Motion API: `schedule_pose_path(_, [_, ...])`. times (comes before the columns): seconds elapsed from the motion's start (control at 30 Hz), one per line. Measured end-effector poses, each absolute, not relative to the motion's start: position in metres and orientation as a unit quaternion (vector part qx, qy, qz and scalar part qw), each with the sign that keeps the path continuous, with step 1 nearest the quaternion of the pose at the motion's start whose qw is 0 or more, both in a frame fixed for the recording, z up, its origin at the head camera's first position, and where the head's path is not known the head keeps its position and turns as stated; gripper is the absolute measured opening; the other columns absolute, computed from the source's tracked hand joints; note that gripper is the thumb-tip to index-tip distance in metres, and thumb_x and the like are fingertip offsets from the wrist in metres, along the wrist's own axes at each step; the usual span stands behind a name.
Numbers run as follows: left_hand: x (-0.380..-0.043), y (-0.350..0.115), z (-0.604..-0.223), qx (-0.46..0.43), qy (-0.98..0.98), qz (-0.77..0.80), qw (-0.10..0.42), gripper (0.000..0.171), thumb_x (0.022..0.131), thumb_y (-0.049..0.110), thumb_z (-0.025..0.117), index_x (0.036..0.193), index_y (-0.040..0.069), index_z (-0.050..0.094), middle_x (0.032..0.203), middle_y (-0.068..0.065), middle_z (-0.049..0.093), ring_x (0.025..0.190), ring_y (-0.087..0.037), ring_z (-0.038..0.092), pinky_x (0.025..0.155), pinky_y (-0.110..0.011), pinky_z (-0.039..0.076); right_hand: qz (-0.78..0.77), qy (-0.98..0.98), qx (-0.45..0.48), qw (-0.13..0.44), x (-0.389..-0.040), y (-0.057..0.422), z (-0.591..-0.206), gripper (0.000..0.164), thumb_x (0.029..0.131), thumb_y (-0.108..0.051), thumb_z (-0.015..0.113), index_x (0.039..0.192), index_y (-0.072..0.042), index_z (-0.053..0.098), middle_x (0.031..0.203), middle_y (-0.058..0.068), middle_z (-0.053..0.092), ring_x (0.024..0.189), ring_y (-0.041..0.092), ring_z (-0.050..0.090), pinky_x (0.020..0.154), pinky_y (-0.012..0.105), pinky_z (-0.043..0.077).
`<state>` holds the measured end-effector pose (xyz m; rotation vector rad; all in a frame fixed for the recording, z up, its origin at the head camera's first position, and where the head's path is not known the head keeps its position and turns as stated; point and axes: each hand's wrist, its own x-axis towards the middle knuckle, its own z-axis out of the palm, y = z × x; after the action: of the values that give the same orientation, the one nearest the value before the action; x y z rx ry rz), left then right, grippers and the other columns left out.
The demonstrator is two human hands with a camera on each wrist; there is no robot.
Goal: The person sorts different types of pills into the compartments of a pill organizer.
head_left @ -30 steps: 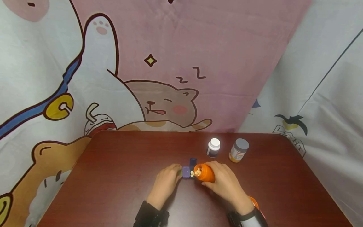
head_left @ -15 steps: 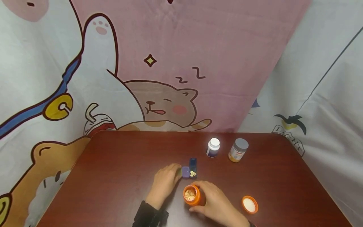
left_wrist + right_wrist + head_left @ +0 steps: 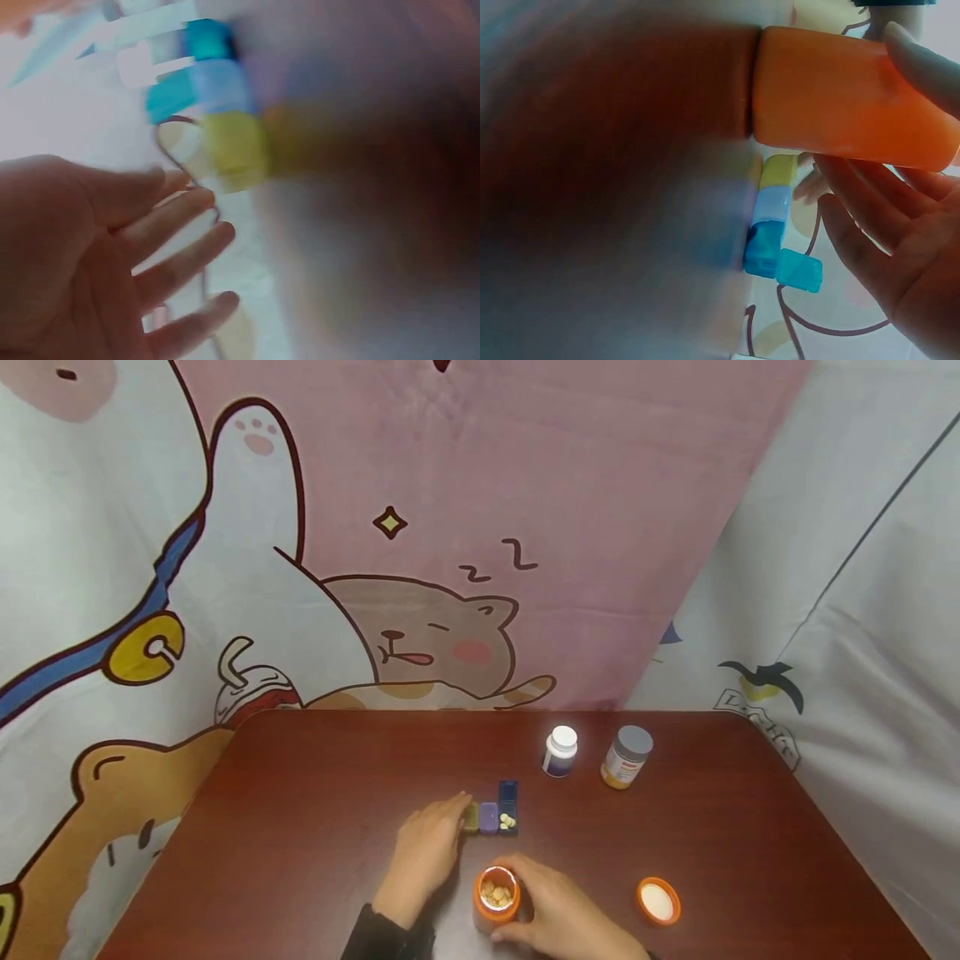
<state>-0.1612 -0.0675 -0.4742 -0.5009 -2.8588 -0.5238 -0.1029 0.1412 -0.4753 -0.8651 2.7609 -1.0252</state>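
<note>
An orange pill bottle (image 3: 485, 918), uncapped and holding pale tablets, stands upright on the table in front of me. My right hand (image 3: 558, 906) holds it from the right, thumb on one side and fingers on the other; the right wrist view shows the bottle's base (image 3: 769, 90) on the tabletop. Beyond it lies a small pill organizer (image 3: 488, 817) with green, purple and dark blue compartments. The blue lid (image 3: 508, 791) is raised, and several pale tablets (image 3: 507, 821) lie in that compartment. My left hand (image 3: 425, 847) rests beside the green end, fingers loosely extended.
An orange cap (image 3: 658, 901) with a white liner lies to the right of my right hand. At the back right stand a white bottle (image 3: 560, 751) and a grey-lidded jar (image 3: 627, 757). A cartoon-printed cloth (image 3: 600, 527) hangs behind the brown table (image 3: 337, 777).
My right hand has brought the tilted orange bottle back from over the blue compartment and stood it upright nearer me. My left hand has drawn slightly away, showing more of the green compartment.
</note>
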Motion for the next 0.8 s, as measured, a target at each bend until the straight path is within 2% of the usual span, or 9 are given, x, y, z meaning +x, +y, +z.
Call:
schedule_pose_path(0.1, [-0.152, -0.07, -0.462, -0.17, -0.966, -0.171, 0.098, 0.044, 0.085, 0.001, 0.065, 0.128, 0.011, 0.063, 0.126, -0.006, 0.068, 0.114, -0.027, 0.065, 0.096, -0.05, 0.051, -0.334, 0.898, -0.286, 0.027, -0.103, 0.144, -0.478, 0.061, 0.074, -0.049, 0.081, 0.124, -0.034, 0.052, 0.109, -0.019, 0.06, 0.098, -0.001, 0.059, 0.085, 0.024, 0.052])
schedule_pose_path(0.2, [-0.143, -0.072, -0.454, -0.196, -0.963, -0.171, 0.069, 0.047, 0.08, -0.003, 0.067, 0.125, 0.012, 0.065, 0.12, -0.006, 0.07, 0.11, -0.027, 0.066, 0.095, -0.05, 0.051, -0.322, 0.902, -0.287, 0.018, -0.102, 0.145, -0.479, 0.062, 0.073, -0.05, 0.081, 0.126, -0.033, 0.052, 0.11, -0.019, 0.061, 0.1, 0.001, 0.059, 0.087, 0.026, 0.052])
schedule_pose_path(0.33, [-0.133, -0.075, -0.449, -0.25, -0.95, -0.186, 0.007, 0.039, 0.085, 0.004, 0.068, 0.122, 0.015, 0.067, 0.113, -0.003, 0.072, 0.103, -0.025, 0.068, 0.089, -0.045, 0.054, -0.289, 0.912, -0.29, 0.018, -0.101, 0.149, -0.479, 0.064, 0.073, -0.05, 0.081, 0.128, -0.032, 0.054, 0.114, -0.019, 0.062, 0.102, 0.004, 0.059, 0.089, 0.031, 0.051])
schedule_pose_path(0.4, [-0.13, -0.077, -0.447, -0.266, -0.941, -0.205, -0.031, 0.044, 0.082, 0.004, 0.071, 0.124, 0.017, 0.065, 0.115, 0.0, 0.072, 0.104, -0.023, 0.068, 0.088, -0.043, 0.054, -0.264, 0.918, -0.295, 0.012, -0.102, 0.152, -0.48, 0.065, 0.073, -0.049, 0.082, 0.129, -0.031, 0.055, 0.116, -0.019, 0.062, 0.104, 0.006, 0.059, 0.091, 0.035, 0.051])
schedule_pose_path(0.47, [-0.128, -0.079, -0.446, -0.277, -0.931, -0.228, -0.065, 0.057, 0.075, 0.003, 0.077, 0.128, 0.017, 0.063, 0.119, 0.0, 0.071, 0.107, -0.021, 0.067, 0.089, -0.041, 0.054, -0.236, 0.925, -0.298, 0.001, -0.103, 0.156, -0.48, 0.065, 0.072, -0.047, 0.083, 0.128, -0.029, 0.056, 0.118, -0.018, 0.061, 0.106, 0.007, 0.059, 0.093, 0.039, 0.05])
schedule_pose_path(0.57, [-0.125, -0.082, -0.446, -0.273, -0.92, -0.255, -0.117, 0.072, 0.067, 0.014, 0.087, 0.133, 0.017, 0.059, 0.127, 0.001, 0.067, 0.115, -0.019, 0.063, 0.095, -0.04, 0.052, -0.19, 0.935, -0.297, -0.031, -0.105, 0.165, -0.481, 0.066, 0.069, -0.041, 0.085, 0.127, -0.024, 0.059, 0.121, -0.012, 0.062, 0.111, 0.012, 0.059, 0.095, 0.044, 0.049])
schedule_pose_path(0.7, [-0.123, -0.084, -0.451, -0.274, -0.905, -0.283, -0.158, 0.077, 0.068, 0.034, 0.088, 0.136, 0.016, 0.056, 0.132, 0.003, 0.064, 0.12, -0.017, 0.059, 0.1, -0.037, 0.049, -0.15, 0.948, -0.272, -0.062, -0.108, 0.183, -0.479, 0.065, 0.065, -0.032, 0.088, 0.123, -0.017, 0.063, 0.123, -0.001, 0.062, 0.115, 0.02, 0.058, 0.094, 0.046, 0.05])
schedule_pose_path(0.8, [-0.124, -0.083, -0.456, -0.282, -0.896, -0.299, -0.168, 0.077, 0.071, 0.042, 0.085, 0.137, 0.018, 0.055, 0.132, 0.006, 0.062, 0.121, -0.014, 0.058, 0.101, -0.035, 0.048, -0.143, 0.961, -0.232, -0.051, -0.11, 0.199, -0.476, 0.068, 0.063, -0.027, 0.09, 0.123, -0.015, 0.063, 0.127, 0.006, 0.061, 0.118, 0.026, 0.057, 0.095, 0.049, 0.049])
